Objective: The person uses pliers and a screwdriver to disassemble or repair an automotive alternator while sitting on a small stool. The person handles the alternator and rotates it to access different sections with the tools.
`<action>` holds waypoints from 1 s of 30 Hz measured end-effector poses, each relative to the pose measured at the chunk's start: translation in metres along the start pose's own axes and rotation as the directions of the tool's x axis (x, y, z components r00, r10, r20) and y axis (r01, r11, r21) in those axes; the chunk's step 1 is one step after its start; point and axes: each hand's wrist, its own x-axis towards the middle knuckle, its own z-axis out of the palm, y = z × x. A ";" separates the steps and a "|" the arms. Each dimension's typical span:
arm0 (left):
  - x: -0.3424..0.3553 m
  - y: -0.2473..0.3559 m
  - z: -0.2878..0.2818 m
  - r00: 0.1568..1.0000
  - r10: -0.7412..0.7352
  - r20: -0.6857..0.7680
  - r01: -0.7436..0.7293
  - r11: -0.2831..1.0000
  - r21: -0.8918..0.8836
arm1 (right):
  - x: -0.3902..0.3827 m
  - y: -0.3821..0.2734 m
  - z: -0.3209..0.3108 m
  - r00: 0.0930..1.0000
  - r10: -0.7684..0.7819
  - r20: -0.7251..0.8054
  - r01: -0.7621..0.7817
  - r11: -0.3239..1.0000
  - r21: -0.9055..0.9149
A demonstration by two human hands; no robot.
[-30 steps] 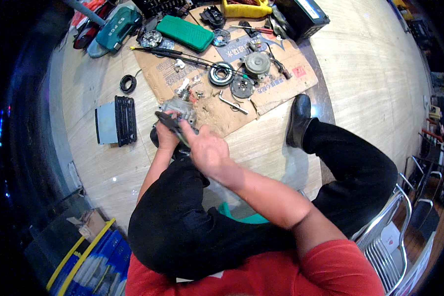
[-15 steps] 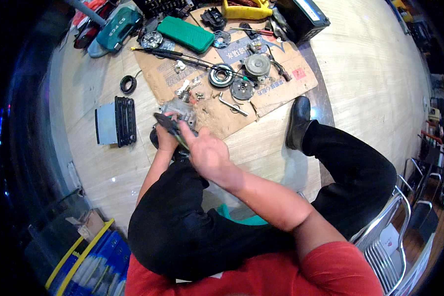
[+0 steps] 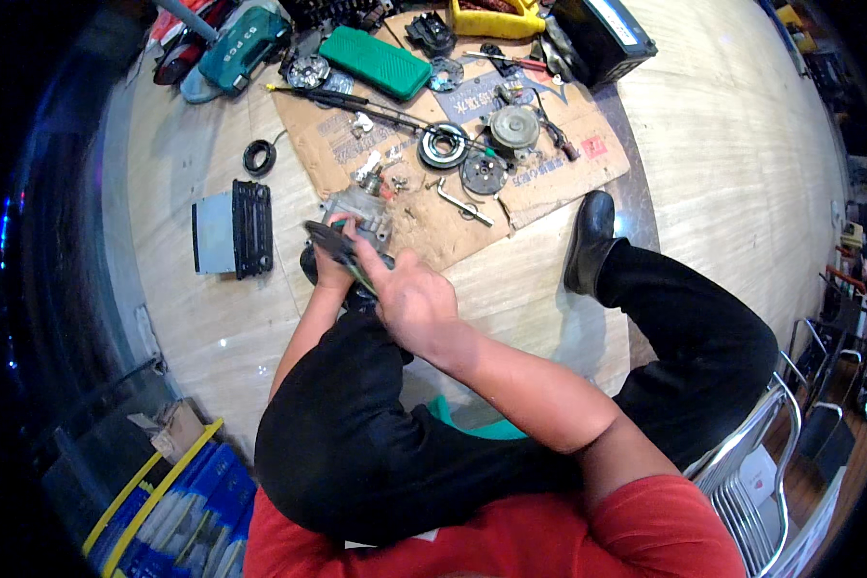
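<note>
My right hand (image 3: 416, 301) is closed around dark pliers (image 3: 329, 241) with greenish handles, held over my left hand. The left hand (image 3: 333, 272) grips the near side of a grey cast-metal housing (image 3: 358, 210), its fingers partly hidden by the pliers. That housing rests at the near left edge of a flattened cardboard sheet (image 3: 433, 231), close to my shoe. Beyond it lie a silver hex key (image 3: 465, 204), a round dark disc (image 3: 483, 174), a ring-shaped pulley (image 3: 442, 144) and a round metal motor-like part (image 3: 514, 127).
A green case (image 3: 375, 63), a yellow tray (image 3: 496, 21) and a black battery-like box (image 3: 602, 43) stand at the back. To the left are a black ring (image 3: 259, 157) and a grey-black box (image 3: 233, 229). A metal chair (image 3: 742, 482) is at lower right.
The whole view has shifted slightly, moving the scene a little right in the picture. The pliers and both hands keep nearly the same place against the housing.
</note>
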 end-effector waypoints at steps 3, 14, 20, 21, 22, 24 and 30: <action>-0.006 -0.025 0.021 0.997 -0.072 -0.001 0.072 0.997 0.011 | -0.008 0.002 -0.018 0.998 -0.055 0.027 0.055 0.998 0.011; -0.006 0.012 0.004 0.993 0.060 0.105 -0.088 0.952 0.292 | 0.002 0.010 -0.006 0.996 0.041 0.079 -0.044 0.999 0.031; -0.003 0.020 0.015 0.989 -0.128 0.071 0.124 0.991 0.057 | 0.010 0.023 -0.006 0.985 0.095 0.145 -0.085 0.994 -0.069; -0.004 0.006 0.009 0.982 -0.180 0.050 0.179 0.983 0.026 | 0.010 0.018 -0.005 0.994 0.046 0.103 -0.044 0.999 -0.023; -0.002 -0.010 0.006 0.997 -0.082 0.005 0.082 0.997 0.012 | 0.006 0.007 -0.014 0.997 -0.002 0.076 0.000 1.000 0.022; -0.009 -0.027 -0.002 1.000 0.027 -0.010 -0.026 0.996 0.085 | -0.006 -0.006 -0.026 0.994 -0.099 0.052 0.094 0.991 0.093; -0.012 -0.016 0.001 1.000 0.025 0.017 -0.027 0.987 0.160 | -0.003 0.004 -0.016 0.996 -0.028 0.084 0.024 0.998 0.053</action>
